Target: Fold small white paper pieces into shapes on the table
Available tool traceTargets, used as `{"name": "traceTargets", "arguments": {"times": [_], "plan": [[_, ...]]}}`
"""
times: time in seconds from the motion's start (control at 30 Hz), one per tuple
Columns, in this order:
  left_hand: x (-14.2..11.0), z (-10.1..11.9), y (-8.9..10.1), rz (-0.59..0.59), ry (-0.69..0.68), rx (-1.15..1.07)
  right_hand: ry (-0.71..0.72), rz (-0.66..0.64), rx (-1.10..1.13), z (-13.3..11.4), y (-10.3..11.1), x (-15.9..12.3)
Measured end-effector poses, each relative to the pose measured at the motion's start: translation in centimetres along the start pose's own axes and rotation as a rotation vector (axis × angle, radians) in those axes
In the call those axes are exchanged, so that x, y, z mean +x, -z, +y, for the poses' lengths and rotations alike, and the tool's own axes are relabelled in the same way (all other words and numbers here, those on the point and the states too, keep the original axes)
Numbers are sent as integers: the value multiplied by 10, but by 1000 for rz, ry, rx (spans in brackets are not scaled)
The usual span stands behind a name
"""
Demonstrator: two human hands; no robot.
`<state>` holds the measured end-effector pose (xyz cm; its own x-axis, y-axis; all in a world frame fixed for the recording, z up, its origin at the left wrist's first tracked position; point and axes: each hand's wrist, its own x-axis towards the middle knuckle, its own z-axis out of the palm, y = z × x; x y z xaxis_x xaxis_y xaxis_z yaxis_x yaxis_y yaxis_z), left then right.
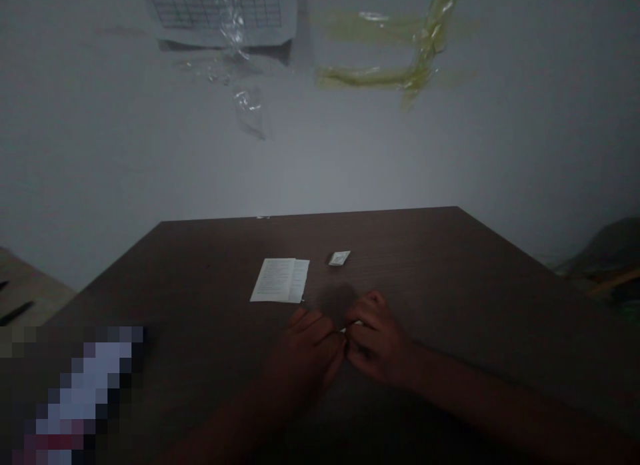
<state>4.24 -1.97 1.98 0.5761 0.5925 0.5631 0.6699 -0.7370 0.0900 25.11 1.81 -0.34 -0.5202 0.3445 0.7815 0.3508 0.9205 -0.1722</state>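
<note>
My left hand (313,338) and my right hand (377,338) meet low over the dark table, fingers curled in and thumbs close together. Between them shows a thin pale sliver of what looks like folded paper (358,323); most of it is hidden by the fingers, and the dim light hides its shape. Just beyond the hands lies a small folded white paper piece (339,258), tilted on the tabletop. To its left, printed sheets (273,280) lie flat, one partly over another.
The brown table (210,252) backs onto a pale wall (320,165). Taped to the wall are a gridded sheet (220,8) and strips of yellowish tape (365,77). A blurred-out light object (85,385) is at the lower left. Dark items (610,252) stand beyond the right edge.
</note>
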Motion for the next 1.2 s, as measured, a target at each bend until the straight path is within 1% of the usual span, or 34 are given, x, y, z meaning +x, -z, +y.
{"name": "traceTargets", "arguments": {"times": [0.13, 0.33, 0.43, 0.53, 0.67, 0.77, 0.9, 1.03, 1.2], "plan": [[-2, 0, 3, -14, -7, -15, -29, 5, 5, 4, 1, -1], [-4, -8, 7, 60, 10, -68, -129, -35, -57, 30, 6, -4], [-5, -15, 8, 95, 17, -87, -167, -13, -79, 39, 9, -4], [-4, -17, 8, 109, 21, -92, -170, 7, -74, 33, 10, -2], [-2, -11, 6, 61, 14, -42, -98, 2, -68, 12, 6, 3], [-1, -4, 3, 8, 16, -13, -45, -14, -35, 2, 2, 4], [1, 0, 2, -21, 45, 5, -39, -5, -23, -1, 0, 3], [2, 1, 3, -35, 30, 11, -19, -1, -30, 1, 0, 3], [0, 0, 4, 11, 23, -38, -41, 27, -4, 5, 1, 4]]}}
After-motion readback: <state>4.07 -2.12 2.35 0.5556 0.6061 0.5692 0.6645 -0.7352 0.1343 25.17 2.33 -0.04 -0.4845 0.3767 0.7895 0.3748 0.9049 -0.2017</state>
